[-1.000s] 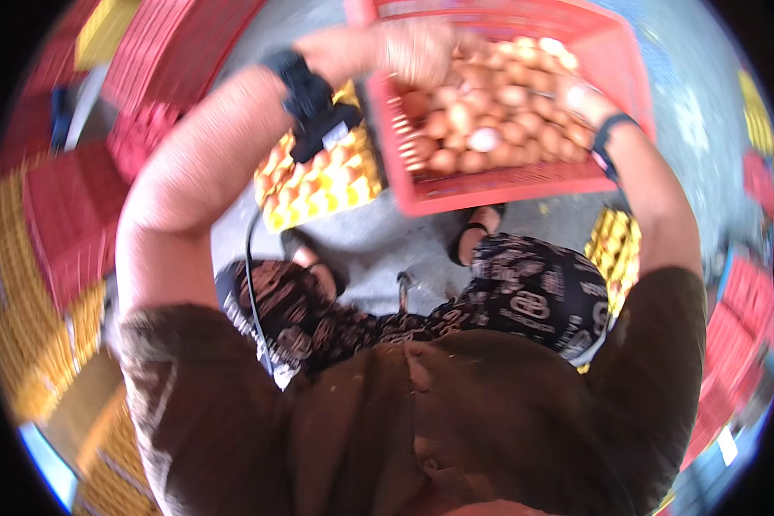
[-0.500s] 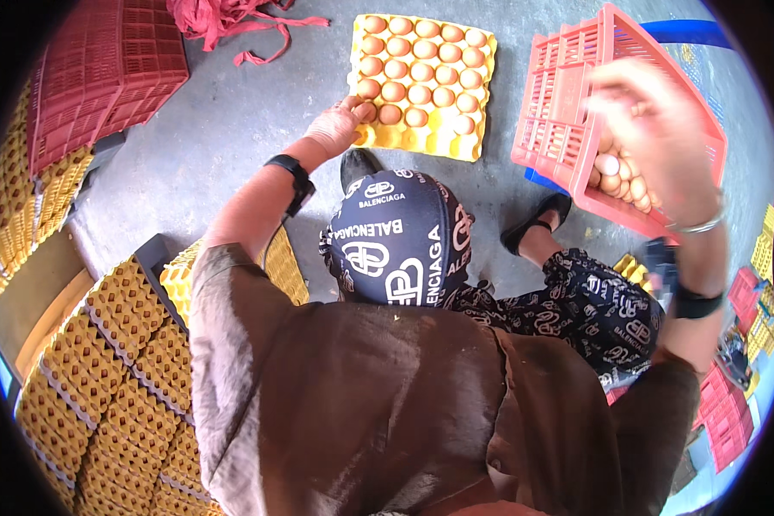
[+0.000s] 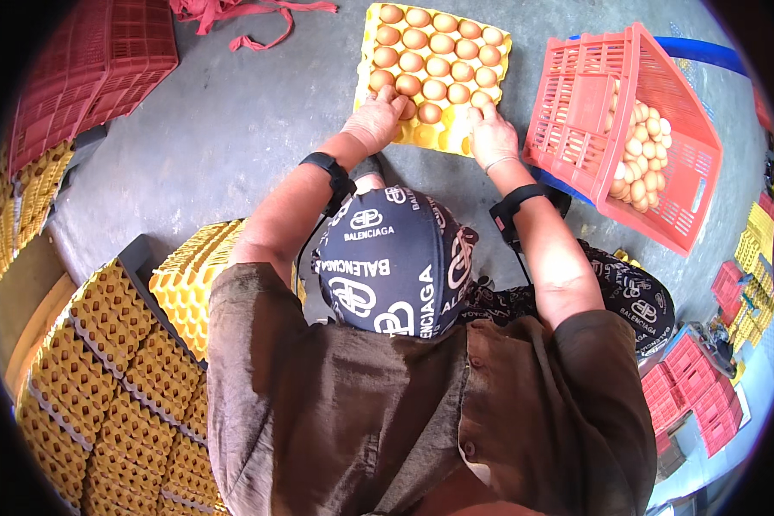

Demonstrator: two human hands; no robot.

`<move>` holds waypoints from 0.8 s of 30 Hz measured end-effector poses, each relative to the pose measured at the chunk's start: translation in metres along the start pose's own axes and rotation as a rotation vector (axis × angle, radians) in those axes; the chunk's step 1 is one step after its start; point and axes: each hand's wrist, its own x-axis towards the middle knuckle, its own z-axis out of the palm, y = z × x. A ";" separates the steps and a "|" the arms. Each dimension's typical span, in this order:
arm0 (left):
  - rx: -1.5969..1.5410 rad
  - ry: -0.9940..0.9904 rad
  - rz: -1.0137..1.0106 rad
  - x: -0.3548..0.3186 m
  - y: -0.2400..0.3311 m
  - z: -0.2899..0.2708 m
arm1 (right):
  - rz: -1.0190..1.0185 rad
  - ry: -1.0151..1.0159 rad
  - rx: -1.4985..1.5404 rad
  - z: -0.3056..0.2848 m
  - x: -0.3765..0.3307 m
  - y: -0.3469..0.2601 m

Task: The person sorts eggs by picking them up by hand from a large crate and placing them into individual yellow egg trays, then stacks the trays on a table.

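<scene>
Far left: dark red crates (image 3: 86,60) stacked on the concrete floor (image 3: 232,129), brown empty egg trays (image 3: 103,387) piled lower left, a stack of yellow empty trays (image 3: 193,279) just beside them. Red strapping scraps (image 3: 249,17) at the top edge.

Centre: yellow egg tray (image 3: 434,73) flat on the floor, ahead of the person's knees. Far rows full of brown eggs (image 3: 434,39); near row and part of the next one show bare yellow cups. My read: roughly three quarters loaded, near edge left to fill.

Left hand (image 3: 374,120): palm down on the tray's near-left corner, fingers curled over an egg or two there. Grip looks half closed; can't tell whether it holds an egg or only presses on one, the fingers hide it.

Right hand (image 3: 490,133): on the near-right edge of the tray, fingers bent down into the cups. Grip state: can't tell, nothing visible in it, fingertips hidden.

Right: salmon-red plastic crate (image 3: 645,129) tipped up on its side just beside the tray, open face toward the person, loose eggs (image 3: 641,138) heaped in its lower part. Plenty left in there, more than this tray's free cups would take by my estimate.

Far right: small red and yellow crates (image 3: 697,396), well apart.
</scene>
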 end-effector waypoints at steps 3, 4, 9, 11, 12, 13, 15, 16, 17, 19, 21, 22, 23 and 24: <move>0.120 -0.031 -0.074 0.010 0.002 -0.001 | 0.026 -0.058 0.087 -0.038 0.003 -0.002; 0.159 -0.044 -0.085 0.012 0.003 -0.004 | 0.056 -0.076 0.137 -0.053 0.002 -0.005; -0.006 -0.024 -0.089 0.010 0.031 -0.024 | 0.166 0.011 0.209 -0.035 0.028 0.016; -0.062 -0.030 -0.098 0.012 0.042 -0.025 | 0.153 -0.098 0.048 -0.031 0.040 0.013; -0.090 -0.030 -0.101 0.016 0.047 -0.025 | 0.147 -0.149 -0.033 -0.030 0.047 0.013; -0.105 -0.097 -0.136 0.021 0.052 -0.023 | 0.129 -0.183 -0.056 -0.030 0.054 0.015; 0.007 -0.148 -0.121 0.024 0.057 -0.019 | 0.087 -0.261 -0.109 -0.032 0.061 0.016; 0.063 -0.173 -0.110 0.027 0.059 -0.017 | 0.075 -0.252 -0.072 -0.032 0.058 0.016; 0.103 -0.264 -0.117 0.032 0.059 -0.015 | 0.052 -0.237 -0.040 -0.037 0.058 0.015; 0.191 -0.165 -0.078 0.036 0.056 -0.005 | 0.040 -0.157 0.009 -0.044 0.055 0.010; 0.287 -0.083 -0.057 0.038 0.056 0.009 | 0.067 -0.040 0.046 -0.053 0.047 -0.006; 0.259 -0.066 -0.063 0.037 0.054 0.012 | 0.082 -0.079 0.047 -0.053 0.047 -0.014; 0.234 -0.046 -0.059 0.039 0.052 0.011 | 0.105 -0.110 0.048 -0.054 0.049 -0.022; 0.210 -0.025 -0.056 0.039 0.049 0.010 | 0.126 -0.141 0.049 -0.055 0.050 -0.028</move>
